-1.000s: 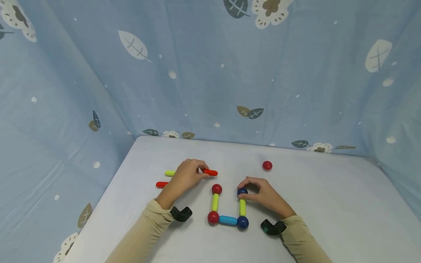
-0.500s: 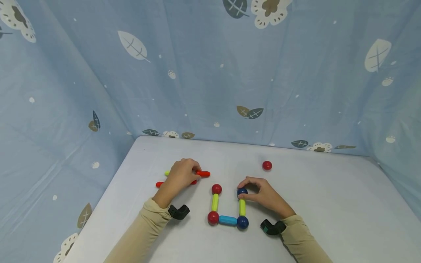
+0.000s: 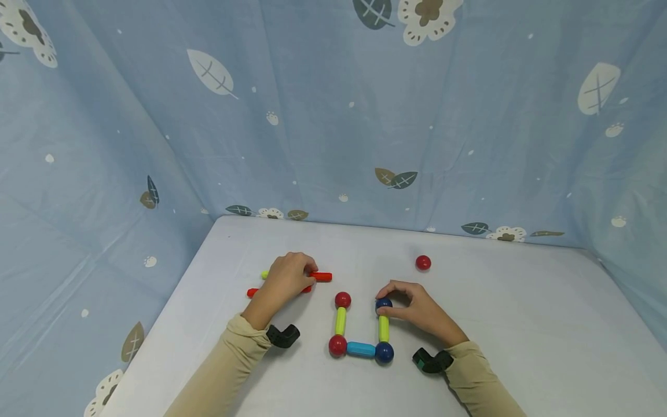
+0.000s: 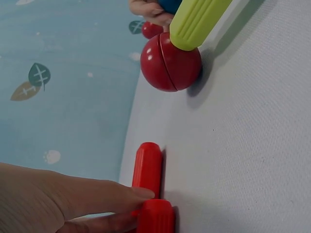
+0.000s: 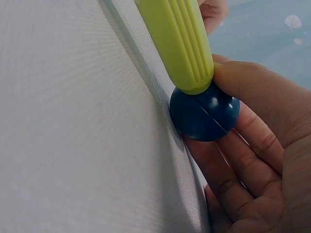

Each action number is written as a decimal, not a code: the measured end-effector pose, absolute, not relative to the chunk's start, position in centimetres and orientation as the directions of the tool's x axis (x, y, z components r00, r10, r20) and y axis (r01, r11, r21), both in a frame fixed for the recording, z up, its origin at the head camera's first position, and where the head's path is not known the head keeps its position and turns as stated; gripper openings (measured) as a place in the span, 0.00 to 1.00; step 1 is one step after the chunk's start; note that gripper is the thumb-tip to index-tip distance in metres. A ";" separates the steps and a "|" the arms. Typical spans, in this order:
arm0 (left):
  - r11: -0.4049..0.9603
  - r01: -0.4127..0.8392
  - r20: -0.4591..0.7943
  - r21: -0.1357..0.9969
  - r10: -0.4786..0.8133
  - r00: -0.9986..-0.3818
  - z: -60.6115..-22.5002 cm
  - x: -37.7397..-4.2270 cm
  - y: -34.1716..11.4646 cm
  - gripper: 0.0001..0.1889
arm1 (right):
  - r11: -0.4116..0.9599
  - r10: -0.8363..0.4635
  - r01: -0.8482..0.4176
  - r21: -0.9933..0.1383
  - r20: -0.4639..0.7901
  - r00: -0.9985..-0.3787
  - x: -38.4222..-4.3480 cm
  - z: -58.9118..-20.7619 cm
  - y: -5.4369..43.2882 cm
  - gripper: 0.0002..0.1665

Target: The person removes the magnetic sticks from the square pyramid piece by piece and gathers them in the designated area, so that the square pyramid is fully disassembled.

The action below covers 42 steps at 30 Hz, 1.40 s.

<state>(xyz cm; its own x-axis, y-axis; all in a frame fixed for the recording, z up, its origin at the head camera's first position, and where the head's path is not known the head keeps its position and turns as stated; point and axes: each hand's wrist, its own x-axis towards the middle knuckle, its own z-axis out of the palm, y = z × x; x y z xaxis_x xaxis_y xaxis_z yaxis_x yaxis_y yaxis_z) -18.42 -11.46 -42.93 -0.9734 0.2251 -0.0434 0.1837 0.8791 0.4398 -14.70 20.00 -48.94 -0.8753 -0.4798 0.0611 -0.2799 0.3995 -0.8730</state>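
My left hand (image 3: pixel 283 281) pinches a red rod (image 3: pixel 321 277) near its left end, low over the white table. A second red rod (image 4: pixel 155 218) lies just beside it, partly hidden by the hand. My right hand (image 3: pixel 411 307) holds a dark blue ball (image 5: pixel 204 114) between thumb and fingers. That ball sits at the far end of a yellow-green rod (image 3: pixel 384 329). The rod joins a U-shaped frame with another blue ball (image 3: pixel 384 353), a light blue rod (image 3: pixel 361 349), a red ball (image 3: pixel 337 345), a second yellow-green rod (image 3: pixel 340 321) and a far red ball (image 3: pixel 343 299).
One loose red ball (image 3: pixel 423 262) rests toward the back of the white table (image 3: pixel 521 324). A yellow-green rod (image 3: pixel 265 274) pokes out behind the left hand, mostly covered. Patterned blue cloth (image 3: pixel 333 116) hangs behind the table and along its sides.
My left hand has moved a little left with the red rod, toward the other red rod, then hardly stirs in the last half second. The right hand stays on the blue ball.
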 end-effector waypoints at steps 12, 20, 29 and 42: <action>0.876 0.229 0.020 0.425 0.244 -0.970 -42.6 -18.0 -11.2 0.09 | 0.416 -0.468 -0.266 -0.870 0.046 -0.882 -14.6 -48.7 19.9 0.15; 0.851 0.223 -0.191 0.475 0.347 -0.918 -41.1 -15.8 -9.6 0.22 | 0.411 -0.474 -0.276 -0.869 0.055 -0.879 -14.6 -48.6 19.9 0.14; 0.845 0.303 -0.300 0.441 0.457 -0.837 -41.9 -14.0 -7.5 0.25 | 0.410 -0.477 -0.271 -0.871 0.049 -0.877 -14.6 -48.7 19.9 0.14; 0.814 0.382 -0.213 0.437 0.507 -0.835 -42.7 -14.5 -6.9 0.10 | 0.372 -0.472 -0.284 -0.884 0.084 -0.878 -14.7 -48.9 20.1 0.08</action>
<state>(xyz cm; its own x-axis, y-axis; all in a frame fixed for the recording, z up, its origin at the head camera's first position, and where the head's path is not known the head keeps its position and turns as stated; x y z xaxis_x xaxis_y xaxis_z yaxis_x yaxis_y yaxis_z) -14.49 -6.90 -42.71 -0.8351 0.5071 -0.2134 0.3825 0.8139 0.4374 -14.69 20.09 -48.92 -0.8777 -0.4717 0.0840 -0.2845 0.3720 -0.8835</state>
